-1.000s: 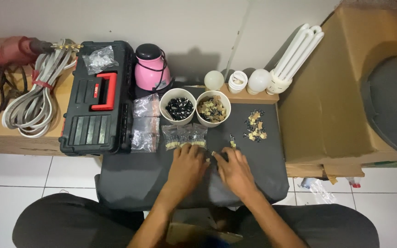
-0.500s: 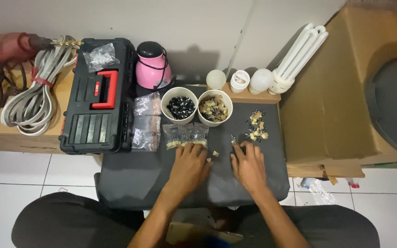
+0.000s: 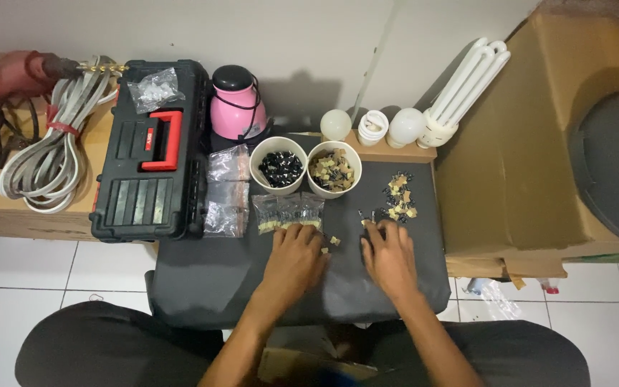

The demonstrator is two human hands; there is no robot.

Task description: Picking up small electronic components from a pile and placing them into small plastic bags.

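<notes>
presently, left hand [image 3: 296, 252] flat, fingers loosely spread, just below taped component strip [image 3: 288, 213]; right hand [image 3: 388, 252] fingertips curled onto loose small parts [image 3: 399, 199] on dark mat [image 3: 216, 276]; pinch cannot be confirmed. risk: sleeve or wrist sweep scatters parts off mat edge; two cups [image 3: 279, 166] close, tip hazard.

Small parts [image 3: 400, 201] (tan and black) too tiny to identify.
</notes>
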